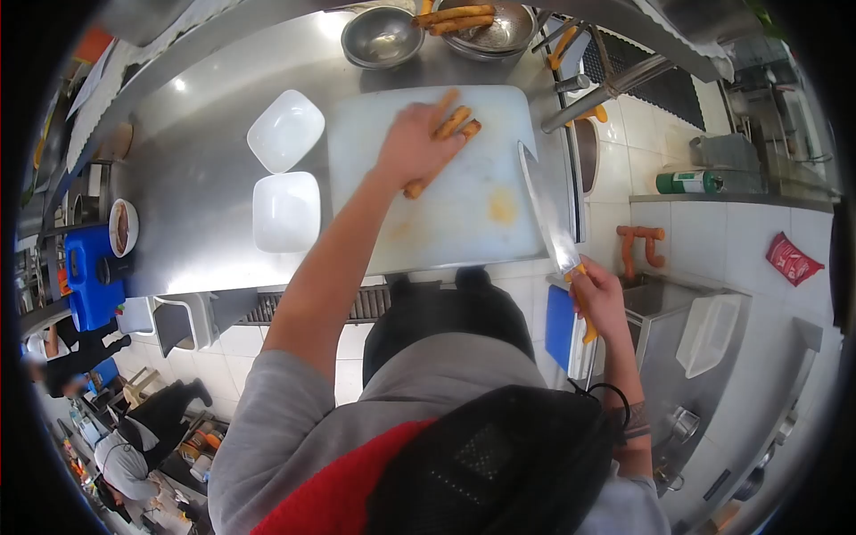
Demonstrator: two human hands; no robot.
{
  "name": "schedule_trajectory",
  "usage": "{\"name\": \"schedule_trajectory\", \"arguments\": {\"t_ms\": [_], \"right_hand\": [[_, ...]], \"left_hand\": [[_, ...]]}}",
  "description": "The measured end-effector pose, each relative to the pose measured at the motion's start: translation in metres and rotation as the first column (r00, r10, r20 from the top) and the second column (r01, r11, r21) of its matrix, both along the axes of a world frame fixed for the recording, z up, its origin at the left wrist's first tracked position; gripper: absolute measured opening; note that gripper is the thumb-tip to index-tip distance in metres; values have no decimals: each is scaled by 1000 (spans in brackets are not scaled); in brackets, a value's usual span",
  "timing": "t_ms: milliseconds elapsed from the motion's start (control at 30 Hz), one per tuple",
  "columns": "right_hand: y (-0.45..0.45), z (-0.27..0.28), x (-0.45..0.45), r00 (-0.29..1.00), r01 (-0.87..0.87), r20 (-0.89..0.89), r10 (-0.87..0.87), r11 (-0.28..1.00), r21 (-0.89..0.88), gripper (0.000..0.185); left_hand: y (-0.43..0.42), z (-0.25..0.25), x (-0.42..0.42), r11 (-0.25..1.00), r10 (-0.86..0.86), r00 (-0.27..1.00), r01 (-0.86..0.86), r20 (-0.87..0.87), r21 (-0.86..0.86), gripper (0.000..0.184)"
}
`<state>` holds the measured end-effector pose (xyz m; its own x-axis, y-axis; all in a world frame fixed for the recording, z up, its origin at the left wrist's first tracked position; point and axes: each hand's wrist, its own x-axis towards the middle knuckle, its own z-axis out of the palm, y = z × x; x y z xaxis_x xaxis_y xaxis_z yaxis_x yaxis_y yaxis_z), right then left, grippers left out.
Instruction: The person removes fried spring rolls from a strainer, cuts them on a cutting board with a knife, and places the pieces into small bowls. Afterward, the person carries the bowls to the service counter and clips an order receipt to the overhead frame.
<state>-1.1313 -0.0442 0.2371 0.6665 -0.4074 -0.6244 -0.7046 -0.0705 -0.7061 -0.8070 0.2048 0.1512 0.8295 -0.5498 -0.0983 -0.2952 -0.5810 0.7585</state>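
Head view. The left hand [412,147] lies over the middle of a white rectangular plastic cutting board [357,134], palm down and partly curled across a small group of slender golden-brown rolls [456,122]. Motion blur and the hand itself hide the fingertips, so whether it grips the rolls or merely rests on them cannot be told. Roll ends show beyond the fingers and toward the board's near edge.

The right hand [599,299] is closed around the orange handle of a long steel-bladed knife [546,201], just outside the board's near right corner. The blade slants along the board's right edge, tip toward the far right corner; contact with the board cannot be judged.

On the stainless-steel counter [196,196], two square white bowls [285,131] stand beside the board's left edge. Near the counter's far edge are a round steel bowl [382,37] and, to its right, stacked steel bowls [499,40] with further rolls [462,18] across them.

Hazards, as judged: cylindrical rolls could turn or spread under uneven finger pressure; firm pressing could crack their crusts. Fingers left extended would be exposed if the blade swung inward. The board, close to the counter's near edge, could slide if pushed.
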Motion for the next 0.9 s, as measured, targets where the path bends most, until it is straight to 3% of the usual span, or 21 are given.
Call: {"name": "schedule_trajectory", "arguments": {"t_ms": [67, 133, 233, 300, 333, 400, 467, 533, 567, 633, 767, 833, 900], "right_hand": [[-3, -8, -1, 999, 37, 15, -37, 999, -5, 35], [-3, -18, 0, 996, 83, 23, -83, 997, -7, 36], [-6, -43, 23, 997, -16, 79, 20, 998, -56, 41], [-1, -64, 48, 967, -131, 157, 201, 919, -371, 43], [2, -67, 63, 966, -131, 160, 202, 921, -367, 43], [14, -69, 88, 924, -186, 170, 344, 790, -584, 47], [28, -75, 97, 902, -190, 208, 377, 782, -594, 46], [42, -76, 103, 875, -196, 245, 418, 768, -609, 46], [50, -74, 100, 877, -216, 219, 427, 759, -614, 45], [60, -69, 96, 876, -244, 187, 444, 743, -623, 44], [70, -65, 87, 895, -245, 181, 407, 790, -562, 44], [67, -68, 83, 900, -241, 182, 396, 800, -550, 44], [67, -72, 78, 921, -126, 237, 308, 814, -567, 39]], "left_hand": [[-2, 7, -16, 995, -64, 996, 59, -63, -80, 93], [0, 14, -31, 994, 25, 981, -45, 193, 99, 89], [-5, 3, -37, 960, 14, 977, -72, 211, 270, 88], [-5, 14, -36, 944, -51, 989, 2, 142, 330, 89], [-5, 18, -38, 924, -111, 992, 81, 60, 374, 90], [1, 18, -44, 919, -188, 978, 141, 95, 369, 92], [17, 18, -51, 910, -256, 958, 193, 130, 367, 93], [37, 17, -59, 978, -138, 983, 116, 121, 172, 96], [47, 18, -65, 979, -131, 984, 109, 123, 171, 96], [65, 16, -76, 996, 69, 997, -68, -18, 66, 102], [83, 5, -86, 991, 16, 995, -28, 95, 133, 105], [73, 7, -83, 966, -65, 957, -11, 282, 258, 101], [58, 10, -71, 967, -113, 960, 48, 256, 250, 98]]}}
